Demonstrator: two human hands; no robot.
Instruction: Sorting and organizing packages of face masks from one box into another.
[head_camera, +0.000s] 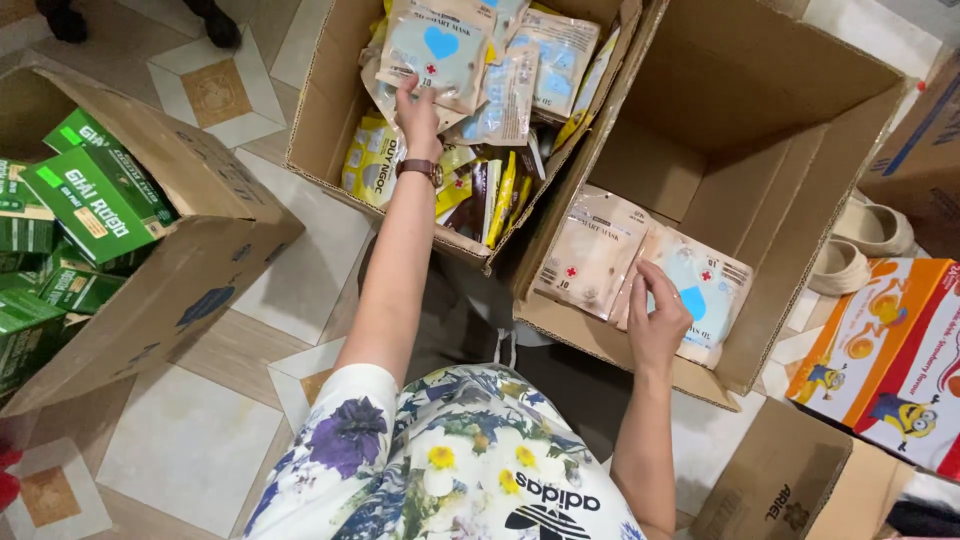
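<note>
Packets of face masks fill the cardboard box ahead of me, and my left hand reaches into it, fingers pinching the lower edge of a pale blue mask packet with a heart shape on it. That packet lies on top of the heap, above yellow and brown sachets crammed along the near wall of the box. A watch with a dark strap sits on that wrist.

My right hand rests in the second box, to the right of the first and touching it. Its fingers are spread loosely and lie flat on a blue-heart mask packet at the bottom, not gripping it. Just beside that one, to the left, lies a beige mask packet; the two overlap slightly.

Off to my left stands a tipped carton holding green boxes. At my right are an orange cartoon-printed box and a pair of pale slippers on the tiled floor.
</note>
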